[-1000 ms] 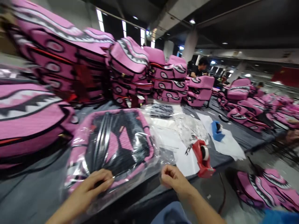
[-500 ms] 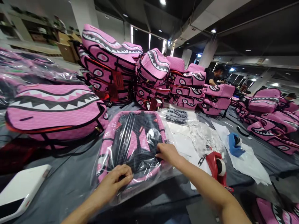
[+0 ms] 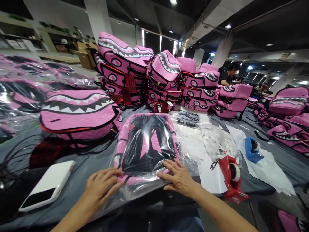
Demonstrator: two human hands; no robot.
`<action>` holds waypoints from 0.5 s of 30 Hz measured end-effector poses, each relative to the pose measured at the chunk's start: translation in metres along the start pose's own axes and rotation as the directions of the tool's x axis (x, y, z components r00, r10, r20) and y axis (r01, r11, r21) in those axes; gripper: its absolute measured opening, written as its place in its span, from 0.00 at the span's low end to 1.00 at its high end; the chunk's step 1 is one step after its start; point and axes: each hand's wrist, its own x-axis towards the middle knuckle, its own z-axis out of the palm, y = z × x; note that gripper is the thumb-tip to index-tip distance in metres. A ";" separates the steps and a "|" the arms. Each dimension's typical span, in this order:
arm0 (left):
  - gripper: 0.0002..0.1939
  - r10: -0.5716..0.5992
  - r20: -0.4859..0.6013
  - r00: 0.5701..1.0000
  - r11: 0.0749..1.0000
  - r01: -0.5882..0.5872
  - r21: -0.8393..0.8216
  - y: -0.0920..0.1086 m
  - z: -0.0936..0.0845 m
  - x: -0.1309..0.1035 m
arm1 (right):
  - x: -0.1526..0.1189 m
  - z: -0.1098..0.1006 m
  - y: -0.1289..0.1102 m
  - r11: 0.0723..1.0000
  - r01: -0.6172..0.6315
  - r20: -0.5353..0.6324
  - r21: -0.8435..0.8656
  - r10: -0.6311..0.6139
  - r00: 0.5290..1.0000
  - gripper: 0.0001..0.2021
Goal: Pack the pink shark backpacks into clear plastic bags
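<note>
A pink and black backpack [image 3: 148, 145] lies back side up inside a clear plastic bag [image 3: 135, 190] near the table's front edge. My left hand [image 3: 103, 185] rests at the bag's lower left corner, fingers extended over the plastic. On the lower right part of the same bag lies my right hand [image 3: 178, 177], its fingers spread. Neither hand grips anything. Left of the bagged backpack sits another pink backpack [image 3: 79, 112] with a shark-mouth print, unwrapped.
Pink backpacks [image 3: 125, 67] are stacked along the back. A red tape dispenser [image 3: 229, 180], a blue dispenser [image 3: 251, 149] and plastic bags [image 3: 217, 138] lie right; a white device [image 3: 48, 183] is left. A person [image 3: 229, 75] stands far back.
Both hands have opened from closed grips and now lie flatter on the plastic. The plastic over the backpack looks smoother. The view has turned left, so things appear shifted right.
</note>
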 end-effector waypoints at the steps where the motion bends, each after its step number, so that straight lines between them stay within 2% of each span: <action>1: 0.20 -0.032 0.009 0.999 0.999 0.032 -0.014 -0.003 0.000 -0.002 | -0.002 -0.002 -0.002 1.000 -0.006 -0.045 0.030 0.008 0.999 0.29; 3: 0.23 -0.074 0.047 0.996 0.995 0.077 -0.065 -0.004 -0.001 0.000 | -0.016 -0.009 -0.007 0.992 -0.072 -0.196 0.100 0.091 0.976 0.24; 4: 0.24 -0.087 0.064 0.994 0.992 0.092 -0.086 -0.001 -0.002 0.003 | -0.030 -0.015 -0.009 0.979 -0.147 -0.300 0.139 0.183 0.936 0.20; 5: 0.24 -0.097 0.077 0.992 0.989 0.105 -0.104 0.003 -0.004 0.007 | -0.049 -0.023 -0.011 0.951 -0.252 -0.409 0.178 0.305 0.860 0.17; 6: 0.24 -0.100 0.095 0.990 0.986 0.111 -0.125 0.008 -0.007 0.011 | -0.072 -0.033 -0.013 0.900 -0.377 -0.510 0.218 0.435 0.742 0.15; 7: 0.24 -0.092 0.118 0.989 0.983 0.109 -0.149 0.013 -0.011 0.016 | -0.099 -0.044 -0.013 0.816 -0.516 -0.582 0.261 0.559 0.591 0.13; 8: 0.23 -0.079 0.142 0.987 0.979 0.104 -0.178 0.018 -0.015 0.020 | -0.128 -0.055 -0.013 0.709 -0.646 -0.644 0.284 0.640 0.420 0.13; 9: 0.23 -0.065 0.159 0.985 0.973 0.098 -0.208 0.023 -0.019 0.023 | -0.159 -0.067 -0.011 0.572 -0.770 -0.663 0.284 0.697 0.273 0.15; 10: 0.23 -0.053 0.166 0.985 0.967 0.092 -0.236 0.027 -0.022 0.025 | -0.188 -0.078 -0.008 0.418 -0.871 -0.657 0.259 0.737 0.158 0.19; 12: 0.23 -0.037 0.152 0.988 0.958 0.078 -0.276 0.032 -0.027 0.027 | -0.238 -0.095 0.000 0.148 -0.973 -0.583 0.179 0.812 0.017 0.26; 15: 0.23 -0.028 0.117 0.993 0.954 0.062 -0.292 0.034 -0.027 0.027 | -0.279 -0.098 0.013 -0.101 -0.948 -0.316 0.301 0.928 -0.199 0.30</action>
